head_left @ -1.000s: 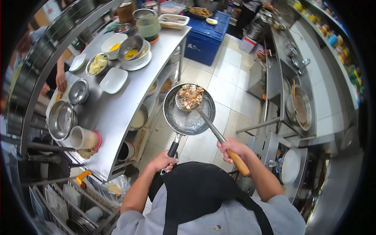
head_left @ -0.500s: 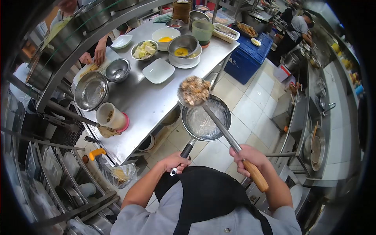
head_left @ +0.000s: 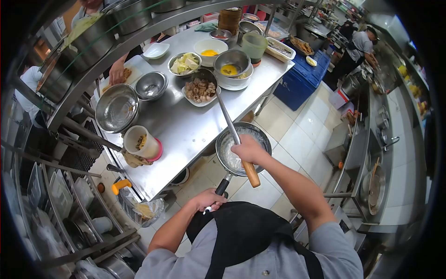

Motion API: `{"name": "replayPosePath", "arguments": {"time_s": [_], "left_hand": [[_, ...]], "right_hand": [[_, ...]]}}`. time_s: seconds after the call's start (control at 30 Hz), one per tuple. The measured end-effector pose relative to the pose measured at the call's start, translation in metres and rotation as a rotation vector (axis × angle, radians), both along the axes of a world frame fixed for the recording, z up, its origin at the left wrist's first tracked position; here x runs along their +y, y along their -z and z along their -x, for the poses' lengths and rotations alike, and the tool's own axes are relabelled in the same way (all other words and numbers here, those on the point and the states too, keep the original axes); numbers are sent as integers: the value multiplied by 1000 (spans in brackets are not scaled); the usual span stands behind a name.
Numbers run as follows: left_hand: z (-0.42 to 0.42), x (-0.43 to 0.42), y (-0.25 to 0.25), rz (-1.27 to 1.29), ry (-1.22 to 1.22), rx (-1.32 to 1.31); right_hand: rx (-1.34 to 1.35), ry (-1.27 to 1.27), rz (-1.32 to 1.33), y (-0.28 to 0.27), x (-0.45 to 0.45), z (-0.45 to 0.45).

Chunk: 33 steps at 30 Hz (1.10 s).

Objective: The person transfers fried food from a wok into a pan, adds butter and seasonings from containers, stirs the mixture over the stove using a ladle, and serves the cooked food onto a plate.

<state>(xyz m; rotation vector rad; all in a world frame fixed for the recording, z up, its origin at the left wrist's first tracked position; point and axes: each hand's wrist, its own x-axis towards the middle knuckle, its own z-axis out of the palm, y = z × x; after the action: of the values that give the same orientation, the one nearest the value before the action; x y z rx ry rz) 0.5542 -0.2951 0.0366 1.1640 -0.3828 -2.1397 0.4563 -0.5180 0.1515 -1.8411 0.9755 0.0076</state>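
My left hand (head_left: 210,200) is closed round the black handle of a frying pan (head_left: 232,153), which hangs beside the steel table's edge. Wrapped round the wooden handle of a metal ladle (head_left: 226,111), my right hand (head_left: 248,149) is above the pan. The ladle's head reaches over a white square dish (head_left: 200,103) on the table. Brown chopped food (head_left: 200,89) lies at the ladle's head and in the dish; how much rests in each I cannot tell. Next to the dish are a bowl of pale leafy pieces (head_left: 185,63) and a steel bowl with yellow egg (head_left: 229,69).
Steel bowls (head_left: 117,108) and a plastic container (head_left: 139,141) stand on the steel table (head_left: 179,139). Across it, a co-worker's hand (head_left: 118,73) is over a board. Another person (head_left: 360,46) stands beyond the blue chest (head_left: 304,83). A dish rack is at lower left, a counter at right.
The ladle with the brown food has moved from above the pan to the square dish, which was bare before. My right hand has shifted left and forward. The pan remains in my left hand.
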Motion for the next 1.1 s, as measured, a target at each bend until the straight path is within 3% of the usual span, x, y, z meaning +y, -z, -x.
{"name": "replayPosePath", "arguments": {"time_s": [0.03, 0.17, 0.23, 0.47, 0.6, 0.7, 0.8, 0.97, 1.03, 1.1], "left_hand": [[-2, 0, 0, 0, -7, 3], [-7, 0, -5, 41, 30, -59], [-9, -3, -6, 45, 39, -81], [-17, -16, -21, 16, 71, -122], [-16, -26, 15, -35, 68, -99], [-16, -43, 7, -7, 174, -223], [-8, -66, 1, 71, 225, -234], [27, -137, -14, 73, 297, -265], [46, -171, -18, 87, 353, -243], [76, -218, -27, 140, 422, -376]], "right_hand": [[-36, -54, 208, 10, 0, 1], [-56, 45, 204, 31, 2, 9], [-60, 38, 429, 22, 8, 14], [11, 103, 438, -10, 18, 35], [-3, 266, 276, -29, 35, 87], [91, 432, 112, -48, 60, 156], [36, 670, -250, -56, 79, 216], [120, 803, -206, -14, 72, 291], [168, 770, -57, 5, 58, 315], [180, 785, -19, 40, 38, 340]]}}
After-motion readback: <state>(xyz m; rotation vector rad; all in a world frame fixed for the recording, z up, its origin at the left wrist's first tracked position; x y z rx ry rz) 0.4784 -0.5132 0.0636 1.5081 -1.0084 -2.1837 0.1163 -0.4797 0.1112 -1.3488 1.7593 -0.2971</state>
